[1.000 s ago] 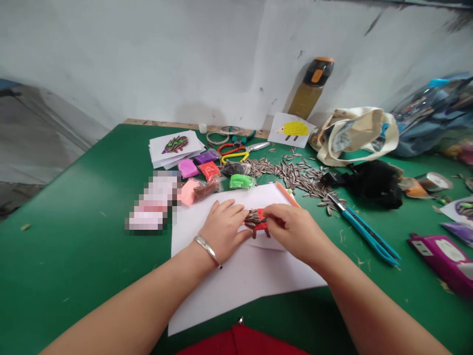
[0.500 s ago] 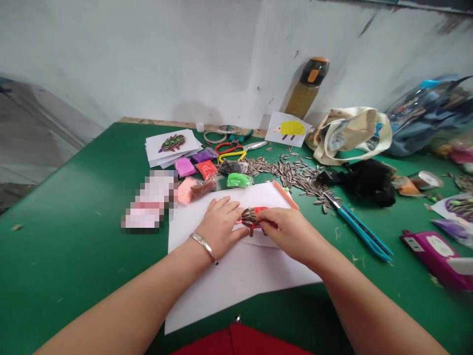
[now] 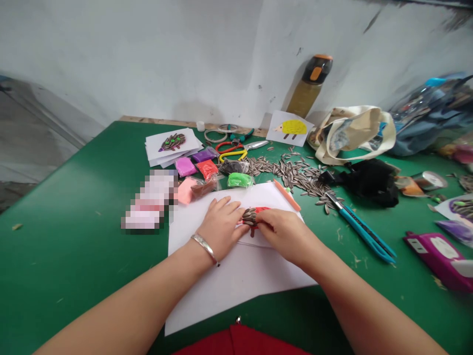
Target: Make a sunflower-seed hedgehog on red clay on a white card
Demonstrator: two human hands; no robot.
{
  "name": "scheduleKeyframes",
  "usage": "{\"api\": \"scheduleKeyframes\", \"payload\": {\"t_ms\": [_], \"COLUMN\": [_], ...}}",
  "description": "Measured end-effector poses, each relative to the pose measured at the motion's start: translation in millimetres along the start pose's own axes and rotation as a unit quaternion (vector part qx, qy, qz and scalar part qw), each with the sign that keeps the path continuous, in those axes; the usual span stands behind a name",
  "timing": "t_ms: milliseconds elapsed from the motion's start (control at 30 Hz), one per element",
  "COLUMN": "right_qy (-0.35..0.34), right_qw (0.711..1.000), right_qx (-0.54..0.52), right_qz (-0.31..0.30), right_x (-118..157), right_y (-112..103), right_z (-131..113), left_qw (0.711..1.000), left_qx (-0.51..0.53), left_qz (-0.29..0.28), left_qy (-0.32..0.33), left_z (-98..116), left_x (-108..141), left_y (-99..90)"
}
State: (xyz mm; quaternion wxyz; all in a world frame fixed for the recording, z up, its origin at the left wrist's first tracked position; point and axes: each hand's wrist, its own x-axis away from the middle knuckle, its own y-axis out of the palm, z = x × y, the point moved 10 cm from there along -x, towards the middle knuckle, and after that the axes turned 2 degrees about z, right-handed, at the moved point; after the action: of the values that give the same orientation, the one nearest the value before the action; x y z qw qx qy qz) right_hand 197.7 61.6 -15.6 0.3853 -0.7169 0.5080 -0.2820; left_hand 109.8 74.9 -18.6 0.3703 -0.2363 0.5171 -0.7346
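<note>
A small red clay shape (image 3: 263, 210) with overlapping striped sunflower seeds (image 3: 249, 216) and a brown leg lies on white paper (image 3: 221, 291). At its left edge my left hand (image 3: 221, 224) rests flat on the paper, open, with thumb and forefinger beside the seeds. My right hand (image 3: 286, 229) is closed in a pinch over the right part of the red shape, pressing a sunflower seed that its fingertips mostly hide. A heap of loose sunflower seeds (image 3: 295, 173) lies beyond the paper.
Bagged clay, including a green packet (image 3: 239, 180), sits behind the paper near scissors (image 3: 244, 149). A seed-covered hedgehog picture (image 3: 173, 142) lies left. To the right are a blue utility knife (image 3: 364, 229), black bag (image 3: 373, 182) and purple case (image 3: 439, 256). A bottle (image 3: 310, 86) stands by the wall.
My right fingertips have shifted slightly over the red shape and press closer to the seeds. My left hand stays in place. The view has shifted a little.
</note>
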Motion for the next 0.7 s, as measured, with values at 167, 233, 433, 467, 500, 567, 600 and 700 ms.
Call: {"api": "scheduleKeyframes", "payload": {"t_ms": [167, 233, 433, 467, 500, 567, 600, 700], "right_qy": [0.001, 0.002, -0.009, -0.009, -0.009, -0.007, -0.005, -0.001], "right_qw": [1.000, 1.000, 0.999, 0.999, 0.999, 0.999, 0.999, 0.999], "right_qx": [0.020, 0.025, 0.032, 0.034, 0.036, 0.040, 0.042, 0.042], "right_qz": [-0.007, -0.008, -0.006, -0.004, -0.002, 0.000, -0.001, -0.002], "right_x": [-0.4, -1.1, -1.7, -1.5, -1.4, -1.2, -1.2, -1.6], "right_y": [2.3, 3.4, 8.6, 9.0, 9.1, 8.7, 8.5, 8.1], "right_z": [1.2, 1.6, 1.7, 1.6, 1.2, -0.1, -1.0, -3.6], "left_qw": [1.000, 1.000, 0.999, 0.999, 0.999, 0.999, 0.999, 0.999], "left_qx": [0.000, 0.004, 0.009, 0.006, 0.002, -0.007, -0.012, -0.021], "left_qz": [0.014, 0.020, 0.045, 0.045, 0.044, 0.041, 0.041, 0.046], "left_qy": [0.003, 0.003, 0.010, 0.011, 0.011, 0.009, 0.009, 0.006], "left_z": [0.8, 0.5, 1.4, 1.5, 1.6, 1.6, 1.6, 1.1], "left_x": [0.1, 0.2, 0.1, -0.1, -0.3, -0.7, -0.9, -1.1], "left_y": [-1.0, -0.9, -2.4, -2.1, -1.7, -0.6, -0.3, 0.3]}}
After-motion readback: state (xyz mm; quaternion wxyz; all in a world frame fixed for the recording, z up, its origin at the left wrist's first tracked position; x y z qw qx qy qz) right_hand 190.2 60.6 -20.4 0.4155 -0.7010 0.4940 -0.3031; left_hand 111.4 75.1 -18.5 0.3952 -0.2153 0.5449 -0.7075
